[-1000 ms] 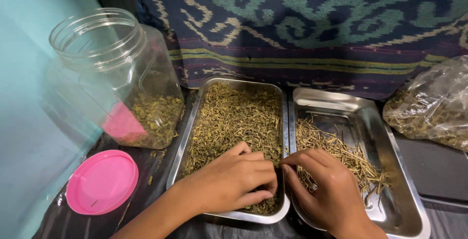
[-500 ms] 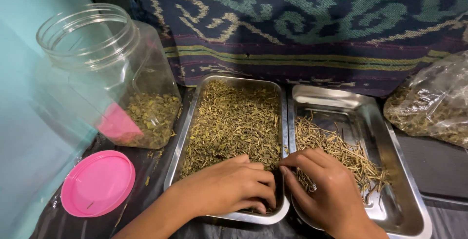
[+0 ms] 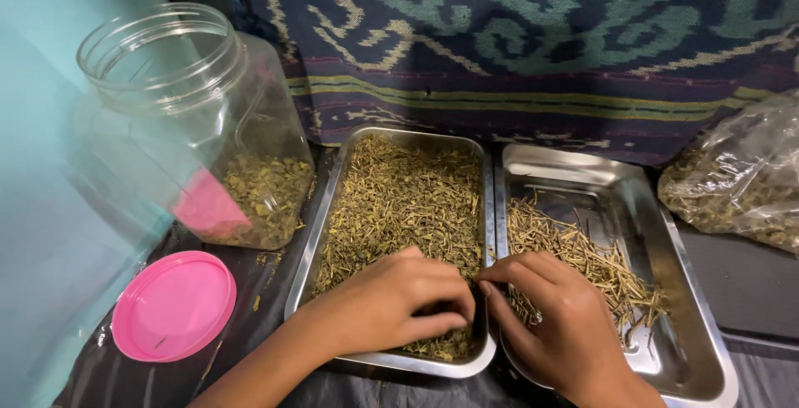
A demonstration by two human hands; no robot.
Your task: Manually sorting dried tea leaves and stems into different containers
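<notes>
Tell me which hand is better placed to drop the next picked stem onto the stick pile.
Probably the right hand: it already lies over the right tray beside the stick pile, while the left hand rests in the left tray.

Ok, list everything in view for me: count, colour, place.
jar: one, clear plastic, open, back left, some dried green bits inside
lid: one, pink, lying front left of the jar
left tray: one, steel, centre, full of dried greenish-yellow herb
right tray: one, steel, beside it, thin pale stems in a loose pile
bag: one, clear plastic, far right, dried herb inside
cloth: one, dark blue with green pattern, behind the trays
left hand: in the left tray, fingers curled into the herb
right hand: over the right tray, fingertips at the divide
</notes>
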